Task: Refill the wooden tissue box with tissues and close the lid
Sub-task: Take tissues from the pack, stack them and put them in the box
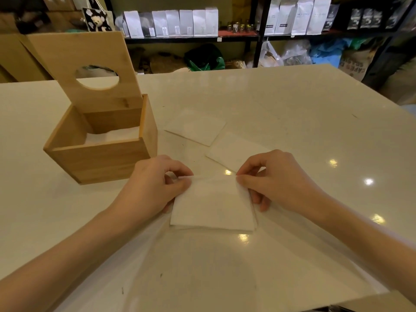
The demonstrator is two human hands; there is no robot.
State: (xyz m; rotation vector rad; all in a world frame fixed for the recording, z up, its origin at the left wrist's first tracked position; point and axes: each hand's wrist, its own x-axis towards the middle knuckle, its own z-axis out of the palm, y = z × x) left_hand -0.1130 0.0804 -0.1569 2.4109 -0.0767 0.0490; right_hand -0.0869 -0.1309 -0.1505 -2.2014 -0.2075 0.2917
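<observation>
The wooden tissue box (99,152) sits on the desk (292,122) at about ten o'clock from your hands, its lid (87,64) standing up and tilted back, the round hole in it showing the clutter behind. Inside the box you can see some white tissue already lying at the bottom. Your left hand (155,183) and right hand (276,179) are both closed in a pinch grip on the far edge of a folded tissue (212,206), one at each top corner, thumb against fingertips; the tissue lies flat on the desk right in front of you, at twelve o'clock close in. Its left corner is near the box's front corner but not touching it. Two more folded tissues lie beyond your hands: the farther tissue (195,126) at twelve o'clock, just to the right of the box, and the nearer tissue (234,152) at about one o'clock, partly hidden behind your right hand. Nothing stands between your hands and the open top of the box. Past the desk's far edge, from twelve to two o'clock, a dark shelf (193,38) carries a row of white bags (173,22), with plastic sacks heaped on the floor under it
</observation>
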